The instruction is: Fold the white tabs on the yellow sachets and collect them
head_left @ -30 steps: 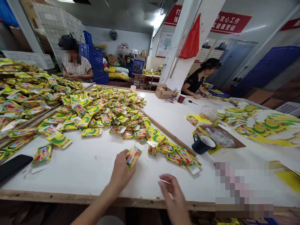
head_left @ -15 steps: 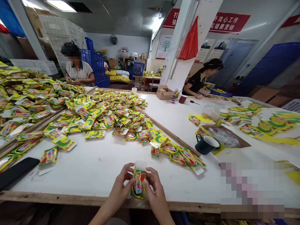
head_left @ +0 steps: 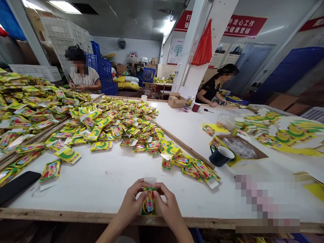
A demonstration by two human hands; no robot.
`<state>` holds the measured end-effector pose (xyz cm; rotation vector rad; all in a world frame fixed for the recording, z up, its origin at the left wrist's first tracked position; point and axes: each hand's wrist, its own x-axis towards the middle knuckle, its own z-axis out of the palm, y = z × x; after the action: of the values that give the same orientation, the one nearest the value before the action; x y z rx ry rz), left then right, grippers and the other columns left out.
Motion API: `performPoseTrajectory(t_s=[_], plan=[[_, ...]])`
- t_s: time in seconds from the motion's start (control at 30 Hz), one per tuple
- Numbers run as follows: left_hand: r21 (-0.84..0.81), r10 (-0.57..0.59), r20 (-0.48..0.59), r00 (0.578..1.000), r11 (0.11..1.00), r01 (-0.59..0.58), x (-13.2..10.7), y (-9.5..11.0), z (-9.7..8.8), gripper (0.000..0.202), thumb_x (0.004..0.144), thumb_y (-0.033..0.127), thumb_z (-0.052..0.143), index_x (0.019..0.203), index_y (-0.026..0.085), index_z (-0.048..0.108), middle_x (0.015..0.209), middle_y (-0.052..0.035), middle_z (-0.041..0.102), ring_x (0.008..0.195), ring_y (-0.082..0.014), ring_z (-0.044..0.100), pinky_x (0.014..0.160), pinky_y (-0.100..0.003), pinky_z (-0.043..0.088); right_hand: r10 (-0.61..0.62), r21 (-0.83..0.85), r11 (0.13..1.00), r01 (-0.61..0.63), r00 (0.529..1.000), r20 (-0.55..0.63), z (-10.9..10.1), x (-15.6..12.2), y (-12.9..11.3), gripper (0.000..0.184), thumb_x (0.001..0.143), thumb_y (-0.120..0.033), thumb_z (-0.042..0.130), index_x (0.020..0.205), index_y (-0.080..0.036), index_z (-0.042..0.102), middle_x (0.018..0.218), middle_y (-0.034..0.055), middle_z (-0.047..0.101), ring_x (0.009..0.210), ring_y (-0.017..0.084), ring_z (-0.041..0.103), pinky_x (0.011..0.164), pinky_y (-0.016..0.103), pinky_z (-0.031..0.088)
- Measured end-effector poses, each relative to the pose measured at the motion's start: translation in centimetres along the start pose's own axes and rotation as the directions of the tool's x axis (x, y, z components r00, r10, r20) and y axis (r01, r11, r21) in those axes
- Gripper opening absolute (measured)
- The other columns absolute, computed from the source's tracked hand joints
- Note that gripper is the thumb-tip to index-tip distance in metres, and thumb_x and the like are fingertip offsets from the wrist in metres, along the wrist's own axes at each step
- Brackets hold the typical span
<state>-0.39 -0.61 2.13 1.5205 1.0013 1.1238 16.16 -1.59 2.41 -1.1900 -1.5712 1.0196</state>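
My left hand (head_left: 131,204) and my right hand (head_left: 170,208) both pinch one small yellow-green packet (head_left: 149,203) with a white flap at its top, held upright over the near edge of the white table (head_left: 106,182). Fingers of both hands are closed on its upper corners. A big heap of the same yellow packets (head_left: 113,123) covers the table ahead and to the left. A smaller cluster of packets (head_left: 192,167) lies just ahead to the right.
A dark blue mug (head_left: 220,156) stands right of centre beside a wooden strip (head_left: 182,145). A black phone (head_left: 17,185) lies at the near left. Yellow cards (head_left: 286,135) are spread at the right. Two people sit at the far side, one left (head_left: 82,72), one right (head_left: 215,86).
A second ago my left hand alone lifted the packet from the pile's edge. Both hands have since brought it to the near table edge and now grip its top.
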Motion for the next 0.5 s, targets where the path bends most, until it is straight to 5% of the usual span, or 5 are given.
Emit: performPoseTrajectory(t_s=[0.07,0.17,0.33,0.5], plan=[[-0.071,0.003,-0.028,1.000,0.997,-0.005,0.1,-0.1,0.5,0.018,0.089,0.025,0.054,0.104,0.021,0.062,0.105,-0.0076,0.066,0.108,-0.0244,0.059,0.093,-0.036,0.046,-0.026,-0.037,0.999,0.024,0.998,-0.056,0.0,0.3,-0.1,0.013,0.088,-0.030,0.054,0.085,-0.020,0.062,0.082,0.0034,0.067,0.077,0.019,0.063,0.072,0.026,0.050],[-0.191,-0.018,-0.058,0.998,0.982,0.006,0.1,-0.1,1.0,0.033,0.089,0.022,0.053,0.121,0.025,0.047,0.111,-0.0069,0.065,0.102,-0.0216,0.062,0.087,-0.034,0.049,-0.029,0.014,0.999,0.031,0.988,-0.152,0.3,0.3,0.3,0.025,0.089,-0.030,0.055,0.111,-0.020,0.056,0.092,0.0043,0.068,0.081,0.019,0.065,0.074,0.027,0.051],[-0.034,0.029,-0.006,1.000,0.999,-0.029,-0.1,0.7,0.6,0.012,0.088,0.022,0.054,0.096,0.020,0.063,0.108,-0.0086,0.067,0.104,-0.0229,0.062,0.093,-0.035,0.047,-0.098,-0.025,0.995,0.096,0.990,-0.103,0.1,-0.1,0.4,0.015,0.089,-0.027,0.055,0.096,-0.020,0.066,0.100,0.0069,0.067,0.093,0.021,0.063,0.079,0.028,0.050],[0.021,-0.007,-0.061,0.998,1.000,0.008,-0.1,1.5,0.5,0.013,0.087,0.026,0.056,0.093,0.019,0.066,0.096,-0.0071,0.070,0.094,-0.0223,0.064,0.086,-0.033,0.050,-0.139,-0.063,0.989,0.134,0.986,-0.093,-0.2,0.2,-0.5,0.015,0.090,-0.027,0.055,0.092,-0.021,0.068,0.095,0.0064,0.066,0.091,0.020,0.061,0.080,0.028,0.048]])
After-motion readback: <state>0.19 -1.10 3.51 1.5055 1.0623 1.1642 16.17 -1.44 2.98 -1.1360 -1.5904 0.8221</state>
